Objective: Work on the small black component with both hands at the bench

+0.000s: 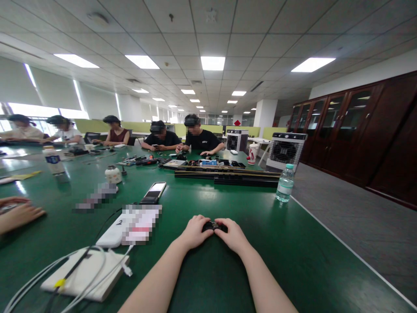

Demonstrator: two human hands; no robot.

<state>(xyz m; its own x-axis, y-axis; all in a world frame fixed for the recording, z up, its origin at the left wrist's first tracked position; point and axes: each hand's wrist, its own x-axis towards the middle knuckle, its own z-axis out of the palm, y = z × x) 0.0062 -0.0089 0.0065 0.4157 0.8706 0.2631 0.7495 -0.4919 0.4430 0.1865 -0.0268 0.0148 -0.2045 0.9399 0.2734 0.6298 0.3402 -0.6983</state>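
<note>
My left hand (194,231) and my right hand (232,234) rest side by side on the green table (293,261), fingers curled. Between them they grip a small black object (214,226), one hand on each end. Most of the object is hidden by my fingers, so I cannot make out what it is.
A phone (153,192), white power banks (114,234) (87,274) with cables lie to my left. A water bottle (285,183) stands to the right near the table edge. Long black rails (228,176) lie ahead. A co-worker's hand (19,214) rests at left; several people sit further along.
</note>
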